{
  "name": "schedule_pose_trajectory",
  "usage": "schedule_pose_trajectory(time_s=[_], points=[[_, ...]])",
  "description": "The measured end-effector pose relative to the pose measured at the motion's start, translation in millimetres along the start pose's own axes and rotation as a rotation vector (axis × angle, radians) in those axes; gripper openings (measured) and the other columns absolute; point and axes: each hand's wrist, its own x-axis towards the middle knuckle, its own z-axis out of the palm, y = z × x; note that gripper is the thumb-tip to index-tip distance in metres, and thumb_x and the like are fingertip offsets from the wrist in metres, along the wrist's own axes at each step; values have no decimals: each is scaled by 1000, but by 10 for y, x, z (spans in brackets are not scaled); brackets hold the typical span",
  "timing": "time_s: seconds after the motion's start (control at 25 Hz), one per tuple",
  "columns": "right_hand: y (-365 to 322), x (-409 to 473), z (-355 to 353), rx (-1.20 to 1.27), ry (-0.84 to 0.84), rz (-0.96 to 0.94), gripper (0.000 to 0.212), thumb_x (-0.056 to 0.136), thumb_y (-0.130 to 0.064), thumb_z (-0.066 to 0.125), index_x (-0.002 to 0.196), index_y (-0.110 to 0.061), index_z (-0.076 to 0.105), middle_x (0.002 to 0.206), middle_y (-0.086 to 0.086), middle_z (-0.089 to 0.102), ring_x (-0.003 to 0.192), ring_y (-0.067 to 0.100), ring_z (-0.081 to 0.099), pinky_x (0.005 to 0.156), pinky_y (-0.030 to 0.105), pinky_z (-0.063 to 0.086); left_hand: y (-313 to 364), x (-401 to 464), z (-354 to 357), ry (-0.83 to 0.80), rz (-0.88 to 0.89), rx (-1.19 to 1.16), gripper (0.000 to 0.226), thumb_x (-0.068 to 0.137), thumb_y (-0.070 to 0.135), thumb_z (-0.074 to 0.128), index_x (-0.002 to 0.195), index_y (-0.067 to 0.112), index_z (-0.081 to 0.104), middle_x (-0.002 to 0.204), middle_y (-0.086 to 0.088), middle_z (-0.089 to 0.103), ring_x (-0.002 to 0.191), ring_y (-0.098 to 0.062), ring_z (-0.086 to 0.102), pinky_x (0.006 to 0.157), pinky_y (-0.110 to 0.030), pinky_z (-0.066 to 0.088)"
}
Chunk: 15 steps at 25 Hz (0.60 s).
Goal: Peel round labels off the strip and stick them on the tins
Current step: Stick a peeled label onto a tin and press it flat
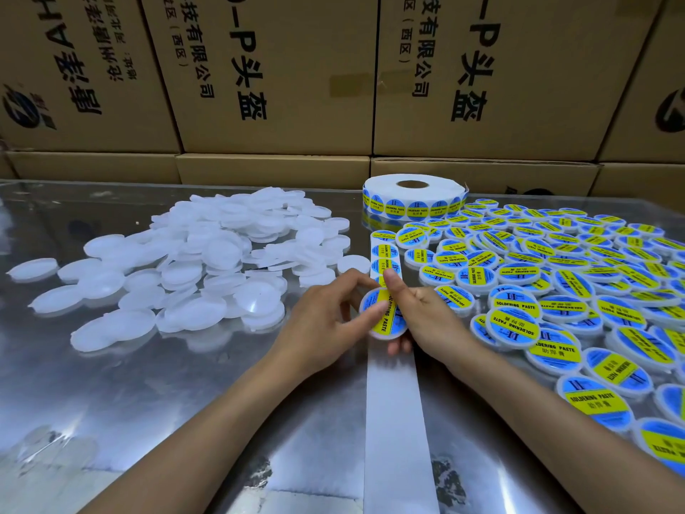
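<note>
Between both hands sits a round white tin (385,320) with a blue and yellow label on its top. My left hand (326,313) holds its left side, thumb pressing on the label. My right hand (419,309) grips it from the right, thumb raised over the label strip (385,259). The strip runs from the roll (413,196) toward me, and its bare white backing (398,421) trails to the near edge. Unlabelled white tins (207,265) are heaped at left. Labelled tins (578,291) are spread at right.
Everything lies on a shiny metal table (166,402). A wall of stacked brown cardboard boxes (278,79) with black print stands right behind the table's far edge.
</note>
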Motion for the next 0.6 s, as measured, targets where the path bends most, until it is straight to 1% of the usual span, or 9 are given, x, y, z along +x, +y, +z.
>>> schedule_pose_trajectory(time_s=[0.08, 0.16, 0.24, 0.32, 0.4, 0.44, 0.52, 0.56, 0.6], points=[[11, 11, 8, 17, -18, -7, 56, 89, -54, 44, 47, -26, 66, 45, -2, 60, 35, 11, 54, 34, 15, 36, -27, 23, -7, 13, -22, -19, 20, 88, 44, 51, 95, 30, 63, 69, 14, 63, 63, -13, 55, 63, -36, 45], [27, 22, -7, 12, 2, -3, 54, 91, -50, 49, 47, -24, 65, 44, -5, 57, 36, 11, 50, 36, 16, 38, -68, 32, -17, 17, -40, -13, 19, 94, 36, 49, 94, 26, 65, 75, 8, 67, 70, -11, 59, 67, -34, 47], [29, 22, -27, -16, 61, 10, 61, 92, -53, 44, 42, -23, 59, 38, -5, 49, 34, 8, 45, 38, 14, 37, -108, 24, -34, 5, -42, 22, 15, 96, 27, 51, 93, 27, 66, 76, 13, 66, 71, -2, 58, 68, -26, 46], [27, 25, -50, 15, 128, 31, 66, 94, -54, 37, 42, -18, 51, 31, -3, 40, 32, 7, 40, 39, 12, 40, -122, 19, -36, -30, -13, 104, 13, 93, 25, 56, 94, 29, 69, 77, 16, 66, 72, -2, 55, 68, -21, 42], [11, 33, -76, 89, 167, 60, 58, 95, -53, 37, 54, -13, 48, 32, -4, 37, 32, 6, 37, 41, 17, 47, -132, 19, -29, -43, 6, 191, 11, 89, 26, 60, 91, 29, 71, 82, 13, 67, 74, -6, 52, 70, -22, 40], [8, 43, -102, 81, 174, 56, 55, 95, -52, 39, 60, -11, 48, 33, -4, 37, 32, 6, 37, 42, 18, 48, -137, 21, -31, -39, 0, 216, 10, 88, 26, 61, 89, 28, 71, 83, 13, 67, 75, -6, 51, 72, -22, 40], [35, 72, -203, -64, 210, 3, 50, 95, -48, 45, 66, -7, 52, 34, -5, 40, 34, 5, 39, 41, 18, 41, -154, 30, -49, -30, -34, 227, 9, 87, 28, 62, 87, 29, 71, 85, 14, 67, 78, -6, 50, 75, -24, 39], [53, 84, -270, -169, 251, -32, 46, 94, -48, 48, 72, -9, 57, 35, -3, 45, 35, 5, 42, 43, 20, 39, -165, 30, -59, -41, -48, 222, 9, 87, 31, 62, 87, 31, 71, 87, 15, 66, 82, -6, 51, 78, -25, 40], [69, 89, -342, -282, 307, -64, 37, 93, -48, 49, 79, -15, 60, 38, -3, 51, 38, 5, 46, 46, 24, 40, -177, 25, -63, -68, -47, 226, 9, 86, 34, 63, 90, 32, 70, 91, 15, 66, 87, -8, 53, 82, -27, 41]])
